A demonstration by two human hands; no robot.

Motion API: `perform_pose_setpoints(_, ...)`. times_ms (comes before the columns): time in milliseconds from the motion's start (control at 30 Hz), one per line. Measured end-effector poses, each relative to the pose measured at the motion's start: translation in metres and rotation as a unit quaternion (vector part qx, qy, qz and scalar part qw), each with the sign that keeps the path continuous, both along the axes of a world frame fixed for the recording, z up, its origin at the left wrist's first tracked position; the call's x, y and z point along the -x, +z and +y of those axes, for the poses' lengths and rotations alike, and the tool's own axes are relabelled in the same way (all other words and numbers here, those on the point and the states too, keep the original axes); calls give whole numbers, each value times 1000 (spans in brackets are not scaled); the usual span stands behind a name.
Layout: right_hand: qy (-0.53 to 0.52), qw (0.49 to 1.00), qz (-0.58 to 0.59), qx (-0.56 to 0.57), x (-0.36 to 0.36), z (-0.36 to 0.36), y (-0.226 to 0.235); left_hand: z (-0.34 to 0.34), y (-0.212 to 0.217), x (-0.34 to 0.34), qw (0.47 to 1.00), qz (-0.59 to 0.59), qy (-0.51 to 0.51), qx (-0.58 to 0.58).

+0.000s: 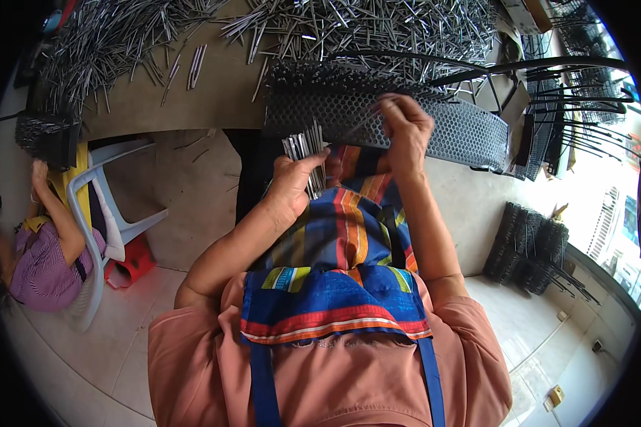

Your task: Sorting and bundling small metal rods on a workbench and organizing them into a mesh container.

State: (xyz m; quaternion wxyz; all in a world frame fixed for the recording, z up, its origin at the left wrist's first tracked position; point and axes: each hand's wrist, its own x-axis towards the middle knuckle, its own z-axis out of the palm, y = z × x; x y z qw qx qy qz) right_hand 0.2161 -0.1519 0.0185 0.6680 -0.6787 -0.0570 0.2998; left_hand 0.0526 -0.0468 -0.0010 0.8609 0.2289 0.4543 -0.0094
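Metal strips [304,147], one bundle, long axis crosswise to the perforated panel [456,132], are being gripped by the left hand [293,183] at the panel's near-left edge, the right hand [407,134], grip untellable, being held over its middle.

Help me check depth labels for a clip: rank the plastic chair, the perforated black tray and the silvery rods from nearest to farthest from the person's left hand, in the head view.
1. Silvery rods: held in the left hand.
2. Perforated black tray: just beyond it, stretching right.
3. Plastic chair: well off to the left.
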Motion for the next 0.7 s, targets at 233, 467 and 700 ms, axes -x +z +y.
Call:
perform_pose_setpoints(233, -31, 926, -374, -41, -24, 5, -24, -3, 2, -2, 999, -29, 21, -26)
perform_pose_setpoints(467, -1, 888, -455, 74, -17, 7, -26, -2, -5, 4, 999, -14, -12, -41)
perform_pose_setpoints(700, 28, 871, -466, 152, -18, 16, -13, 4, 8, 0, 999, -5, 14, -35)
